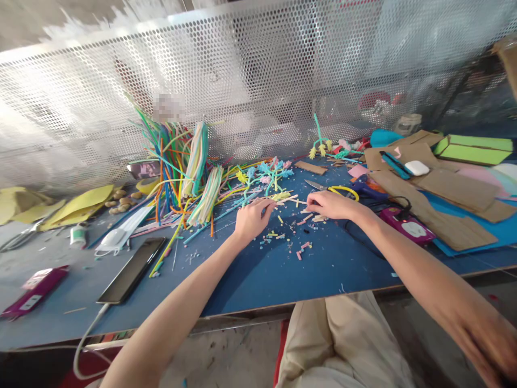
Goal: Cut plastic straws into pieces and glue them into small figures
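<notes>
My left hand (251, 218) rests on the blue tabletop (250, 275) with fingers curled, pinching the end of a thin pale straw stem (287, 199). Facing it from the other side, my right hand (329, 205) lies with its fingers closed on small straw pieces (319, 217). Between and below the hands lie several short cut straw bits (301, 250) in pink, yellow and green. Just beyond the hands sits a branched straw figure (269, 175) with blue, pink and yellow tufts. Yellow-handled scissors (335, 189) lie right behind my right hand.
A heap of long coloured straws (181, 167) stands at the left. A phone (133, 269) on a cable, a white mask (119, 234) and a magenta box (34, 291) lie nearer left. Cardboard sheets (444, 199), green foam (476, 150) and a magenta device (406, 225) fill the right. A perforated metal screen (258, 81) backs the table.
</notes>
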`<action>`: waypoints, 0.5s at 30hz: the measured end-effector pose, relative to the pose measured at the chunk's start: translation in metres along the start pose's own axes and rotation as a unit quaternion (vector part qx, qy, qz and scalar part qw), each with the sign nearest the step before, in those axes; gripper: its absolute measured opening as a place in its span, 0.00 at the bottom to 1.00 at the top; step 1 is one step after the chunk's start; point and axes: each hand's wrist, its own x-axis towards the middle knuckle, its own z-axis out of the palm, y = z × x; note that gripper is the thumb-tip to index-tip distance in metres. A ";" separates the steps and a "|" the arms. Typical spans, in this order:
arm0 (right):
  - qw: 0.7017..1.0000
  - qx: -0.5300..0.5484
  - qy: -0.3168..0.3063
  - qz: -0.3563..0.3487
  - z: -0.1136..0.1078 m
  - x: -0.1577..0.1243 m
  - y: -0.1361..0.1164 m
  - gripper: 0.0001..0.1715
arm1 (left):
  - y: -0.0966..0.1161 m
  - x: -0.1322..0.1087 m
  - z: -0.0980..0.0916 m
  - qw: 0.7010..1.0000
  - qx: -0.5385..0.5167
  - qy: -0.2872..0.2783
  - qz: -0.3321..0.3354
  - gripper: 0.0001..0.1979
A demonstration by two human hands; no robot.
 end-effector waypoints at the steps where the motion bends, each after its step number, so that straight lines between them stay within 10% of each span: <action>1: 1.000 0.010 0.003 0.008 -0.001 0.000 -0.001 0.11 | 0.000 0.000 0.000 1.000 0.000 -0.002 0.002 0.16; 15: 0.996 0.063 0.053 0.038 -0.008 0.002 -0.001 0.10 | -0.001 0.000 0.003 1.000 -0.001 -0.008 0.002 0.15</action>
